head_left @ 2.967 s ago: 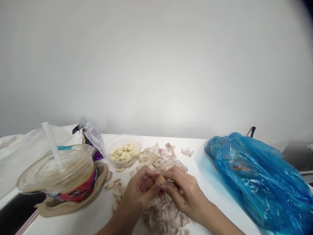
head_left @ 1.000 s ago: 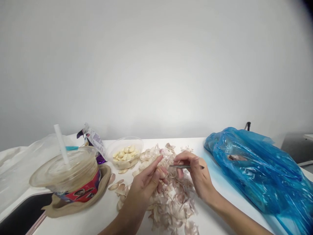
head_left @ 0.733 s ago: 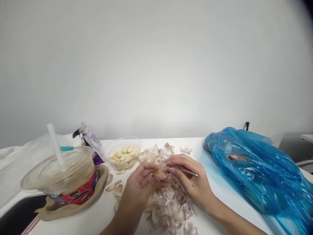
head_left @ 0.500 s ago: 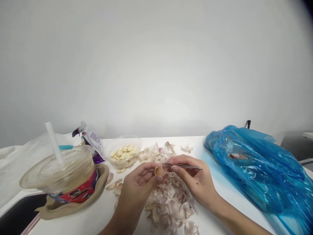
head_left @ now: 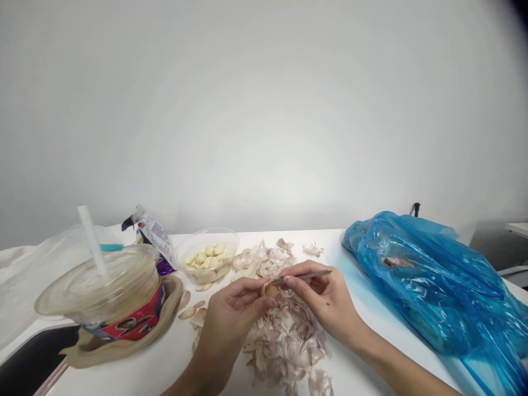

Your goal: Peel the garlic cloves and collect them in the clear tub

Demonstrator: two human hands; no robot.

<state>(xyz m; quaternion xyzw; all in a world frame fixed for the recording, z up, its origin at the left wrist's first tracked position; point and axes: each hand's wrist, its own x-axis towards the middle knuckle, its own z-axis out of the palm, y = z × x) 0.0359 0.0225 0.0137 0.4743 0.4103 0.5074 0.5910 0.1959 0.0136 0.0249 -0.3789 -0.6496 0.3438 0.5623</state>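
Note:
Between the thumb and fingers of my left hand (head_left: 237, 308) is a garlic clove (head_left: 270, 290) with brownish skin on it. My right hand (head_left: 325, 294) pinches a thin metal tool, which looks like tweezers (head_left: 307, 275); the tip touches the clove. Beneath both hands lies a heap of papery garlic skins (head_left: 284, 346). Beyond my left hand stands a clear plastic bowl (head_left: 180, 258) holding several peeled cloves (head_left: 210, 256). Several unpeeled cloves (head_left: 187, 313) rest on the white table just left of my left wrist.
At the left, a lidded drink cup (head_left: 124, 297) with a white straw sits in a cardboard holder (head_left: 171, 308), near a dark phone-like object (head_left: 37, 357). A purple and white wrapper (head_left: 154, 236) stands behind. A blue plastic bag (head_left: 433, 286) covers the right side, and a wall rises behind.
My right hand has shifted slightly left, bringing the tweezers' tip onto the clove. My left hand stays nearly in place, still holding the clove.

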